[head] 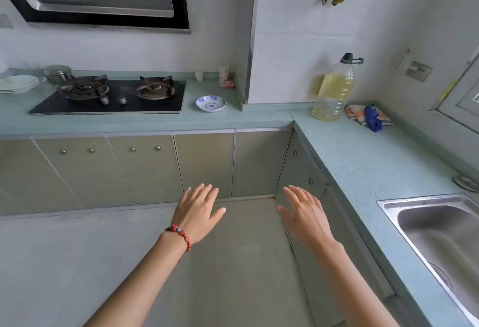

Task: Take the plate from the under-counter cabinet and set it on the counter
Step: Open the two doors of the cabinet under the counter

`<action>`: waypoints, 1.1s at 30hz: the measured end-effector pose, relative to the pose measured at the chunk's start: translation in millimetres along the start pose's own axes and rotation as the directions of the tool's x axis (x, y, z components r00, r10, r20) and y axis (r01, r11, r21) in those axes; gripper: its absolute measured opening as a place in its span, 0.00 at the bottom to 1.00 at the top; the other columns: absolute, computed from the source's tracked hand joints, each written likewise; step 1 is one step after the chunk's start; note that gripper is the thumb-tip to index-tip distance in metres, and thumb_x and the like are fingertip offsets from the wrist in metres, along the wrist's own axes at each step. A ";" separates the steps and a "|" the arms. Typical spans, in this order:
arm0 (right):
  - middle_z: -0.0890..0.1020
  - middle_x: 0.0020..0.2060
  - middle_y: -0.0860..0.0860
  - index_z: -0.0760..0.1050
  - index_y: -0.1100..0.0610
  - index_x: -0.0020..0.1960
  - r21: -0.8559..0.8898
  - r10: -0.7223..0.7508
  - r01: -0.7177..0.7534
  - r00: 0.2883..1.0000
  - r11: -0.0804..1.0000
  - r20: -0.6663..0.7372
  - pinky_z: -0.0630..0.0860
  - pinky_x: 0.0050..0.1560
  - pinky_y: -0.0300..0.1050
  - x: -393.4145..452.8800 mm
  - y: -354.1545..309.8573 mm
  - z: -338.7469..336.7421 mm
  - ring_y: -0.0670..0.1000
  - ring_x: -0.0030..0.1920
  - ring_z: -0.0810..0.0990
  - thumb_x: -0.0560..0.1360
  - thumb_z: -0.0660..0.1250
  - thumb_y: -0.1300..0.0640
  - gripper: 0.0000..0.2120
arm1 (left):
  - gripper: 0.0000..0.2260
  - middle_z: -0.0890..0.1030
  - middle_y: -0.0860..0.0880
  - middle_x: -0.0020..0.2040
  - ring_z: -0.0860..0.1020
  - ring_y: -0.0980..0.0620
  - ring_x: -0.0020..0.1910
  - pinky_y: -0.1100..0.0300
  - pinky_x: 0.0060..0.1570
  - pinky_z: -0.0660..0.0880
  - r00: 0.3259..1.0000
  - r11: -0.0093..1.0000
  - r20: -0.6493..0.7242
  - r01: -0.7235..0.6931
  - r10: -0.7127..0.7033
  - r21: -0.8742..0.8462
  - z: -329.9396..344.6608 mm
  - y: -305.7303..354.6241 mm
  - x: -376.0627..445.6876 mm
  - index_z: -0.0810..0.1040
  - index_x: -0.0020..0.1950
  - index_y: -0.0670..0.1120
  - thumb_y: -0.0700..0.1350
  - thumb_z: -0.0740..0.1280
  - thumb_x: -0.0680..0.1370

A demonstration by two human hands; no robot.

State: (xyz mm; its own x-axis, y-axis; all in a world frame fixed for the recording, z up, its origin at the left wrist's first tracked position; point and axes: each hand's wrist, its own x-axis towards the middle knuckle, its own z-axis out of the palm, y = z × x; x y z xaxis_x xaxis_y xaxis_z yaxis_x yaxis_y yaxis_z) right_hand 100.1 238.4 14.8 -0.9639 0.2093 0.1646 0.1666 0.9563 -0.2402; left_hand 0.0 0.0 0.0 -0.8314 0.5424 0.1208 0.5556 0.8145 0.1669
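Note:
My left hand [197, 212], with a red bead bracelet on the wrist, and my right hand [304, 214] are stretched out over the floor, palms down, fingers spread, holding nothing. Beyond them runs a row of beige under-counter cabinet doors [204, 163], all closed. Above the doors lies the pale green counter [233, 118]. A small white plate with a blue pattern [211, 103] sits on that counter, right of the stove. The cabinets' insides are hidden.
A black gas stove [111, 96] is set into the counter at left, with stacked white plates [18, 83] beside it. An oil bottle [334, 91] and cloths [369, 117] stand in the right corner. A steel sink [440, 233] is at lower right.

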 end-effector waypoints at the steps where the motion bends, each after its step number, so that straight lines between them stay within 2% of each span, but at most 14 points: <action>1: 0.65 0.71 0.51 0.58 0.55 0.71 -0.005 0.011 -0.011 1.000 1.000 0.016 0.54 0.70 0.44 -3.7 2.5 2.9 0.51 0.72 0.59 0.78 0.56 0.48 0.24 | 0.25 0.65 0.46 0.72 0.60 0.49 0.72 0.50 0.72 0.53 1.000 1.000 0.017 0.014 -0.014 0.004 3.9 1.7 -3.1 0.61 0.70 0.46 0.57 0.54 0.77; 7: 0.64 0.72 0.51 0.58 0.55 0.71 -0.016 0.014 -0.013 0.998 1.000 0.053 0.52 0.70 0.44 -13.1 19.9 19.9 0.51 0.72 0.58 0.78 0.56 0.48 0.24 | 0.25 0.65 0.47 0.72 0.60 0.50 0.72 0.51 0.71 0.53 1.000 1.000 -0.011 0.012 -0.012 0.018 26.9 9.8 -6.2 0.61 0.70 0.47 0.58 0.54 0.77; 14: 0.63 0.72 0.51 0.57 0.55 0.71 -0.017 0.013 -0.012 0.997 1.000 0.079 0.52 0.71 0.44 19.5 34.2 30.5 0.51 0.73 0.57 0.78 0.55 0.48 0.24 | 0.24 0.67 0.45 0.71 0.62 0.47 0.71 0.48 0.71 0.56 0.998 0.998 -0.034 0.054 -0.054 -0.019 29.9 0.8 23.7 0.64 0.69 0.45 0.56 0.57 0.77; 20: 0.64 0.72 0.52 0.58 0.55 0.71 -0.009 0.042 -0.041 0.996 0.999 0.073 0.53 0.71 0.44 96.1 50.3 47.0 0.51 0.72 0.58 0.78 0.56 0.48 0.24 | 0.24 0.68 0.45 0.71 0.63 0.47 0.71 0.48 0.71 0.58 0.995 0.995 -0.036 0.087 -0.089 -0.043 33.9 -23.4 94.3 0.64 0.68 0.45 0.56 0.57 0.77; 25: 0.63 0.72 0.51 0.57 0.54 0.71 -0.007 0.073 -0.073 0.994 0.997 0.075 0.53 0.71 0.44 180.0 57.7 65.0 0.50 0.73 0.57 0.78 0.55 0.47 0.24 | 0.32 0.71 0.42 0.68 0.67 0.44 0.68 0.46 0.68 0.63 0.995 0.992 -0.020 0.098 -0.100 -0.081 37.8 -45.8 167.4 0.68 0.66 0.42 0.60 0.44 0.72; 31: 0.65 0.71 0.52 0.58 0.55 0.71 0.023 0.116 -0.119 0.989 0.993 0.094 0.54 0.71 0.45 262.4 61.8 87.9 0.51 0.72 0.58 0.78 0.56 0.48 0.24 | 0.31 0.74 0.40 0.65 0.71 0.42 0.65 0.44 0.64 0.68 0.993 0.989 0.054 0.111 -0.105 -0.102 43.8 -77.0 252.8 0.71 0.63 0.40 0.59 0.46 0.73; 33: 0.65 0.71 0.52 0.59 0.55 0.71 0.030 0.128 -0.131 0.986 0.991 0.107 0.55 0.70 0.45 283.6 65.7 97.1 0.51 0.72 0.59 0.78 0.57 0.48 0.24 | 0.33 0.75 0.40 0.63 0.72 0.41 0.64 0.44 0.63 0.70 0.990 0.988 0.088 0.117 -0.108 -0.103 46.0 -84.0 276.7 0.72 0.62 0.40 0.61 0.43 0.75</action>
State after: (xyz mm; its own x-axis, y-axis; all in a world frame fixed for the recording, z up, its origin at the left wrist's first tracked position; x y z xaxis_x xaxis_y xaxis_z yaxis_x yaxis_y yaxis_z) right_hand -182.5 340.7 -47.2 -0.9514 0.3065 0.0294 0.2856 0.9141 -0.2879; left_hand -277.1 91.1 -25.6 -0.8842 0.4669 0.0155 0.4521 0.8468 0.2802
